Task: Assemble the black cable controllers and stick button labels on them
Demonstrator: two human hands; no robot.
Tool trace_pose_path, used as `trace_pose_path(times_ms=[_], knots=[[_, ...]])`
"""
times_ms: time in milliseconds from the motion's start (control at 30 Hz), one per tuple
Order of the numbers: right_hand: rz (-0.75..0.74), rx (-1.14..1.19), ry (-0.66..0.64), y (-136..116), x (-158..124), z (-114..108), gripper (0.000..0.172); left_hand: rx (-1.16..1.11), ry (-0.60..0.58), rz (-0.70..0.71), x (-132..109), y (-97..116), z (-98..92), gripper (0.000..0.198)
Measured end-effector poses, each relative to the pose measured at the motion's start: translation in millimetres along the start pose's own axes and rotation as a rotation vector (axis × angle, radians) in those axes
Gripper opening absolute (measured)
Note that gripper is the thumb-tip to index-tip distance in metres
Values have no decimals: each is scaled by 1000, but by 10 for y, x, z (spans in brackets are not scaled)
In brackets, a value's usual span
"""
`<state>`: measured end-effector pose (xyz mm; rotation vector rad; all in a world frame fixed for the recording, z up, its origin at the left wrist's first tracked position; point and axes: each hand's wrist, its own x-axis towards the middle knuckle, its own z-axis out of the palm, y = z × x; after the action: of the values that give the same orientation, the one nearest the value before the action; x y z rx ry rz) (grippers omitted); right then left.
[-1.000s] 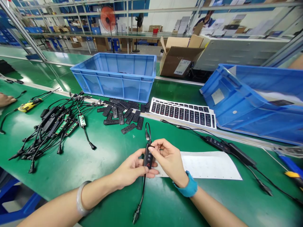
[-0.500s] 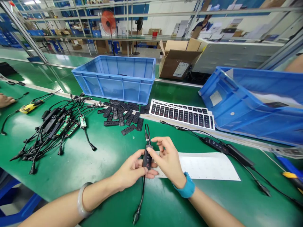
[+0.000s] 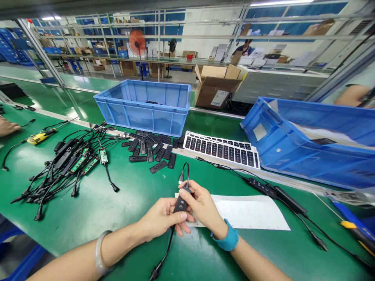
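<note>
Both my hands hold a small black inline controller [image 3: 181,203] with cables at each end, just above the green table. My left hand [image 3: 159,218] grips its lower part from the left, fingers wrapped round it. My right hand [image 3: 202,208] pinches its upper end from the right. The lower cable [image 3: 162,257] trails towards me and ends in a plug. A white backing sheet [image 3: 249,212] lies under and right of my right hand. A sheet of black button labels [image 3: 221,147] lies beyond.
A tangle of black cables and green circuit boards [image 3: 67,160] lies at left, loose black cover plates [image 3: 149,150] beside it. Two blue crates [image 3: 143,101] [image 3: 307,136] stand behind. A finished cable unit [image 3: 275,191] lies right. Another person's hand [image 3: 7,127] shows far left.
The view tilted up a little. My hands drew slightly nearer and lower, and the controller turned in my fingers; the right hand closed onto its upper end.
</note>
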<state>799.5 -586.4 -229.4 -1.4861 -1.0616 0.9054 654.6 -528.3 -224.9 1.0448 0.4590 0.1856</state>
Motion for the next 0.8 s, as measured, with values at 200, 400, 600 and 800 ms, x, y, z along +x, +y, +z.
trace_pose_path(times_ms=[200, 400, 600, 800], knots=[[24, 68, 21, -2, -14, -37, 48, -47, 40, -22, 4, -23, -4, 47], [-38, 63, -18, 3, -65, 76, 52, -16, 60, 7, 41, -58, -20, 51], [4, -98, -2, -121, 58, -44, 35, 121, 74, -21, 18, -54, -20, 63], [21, -524, 244, -377, -1, -1029, 27, 390, 52, 91, 24, -64, -73, 65]])
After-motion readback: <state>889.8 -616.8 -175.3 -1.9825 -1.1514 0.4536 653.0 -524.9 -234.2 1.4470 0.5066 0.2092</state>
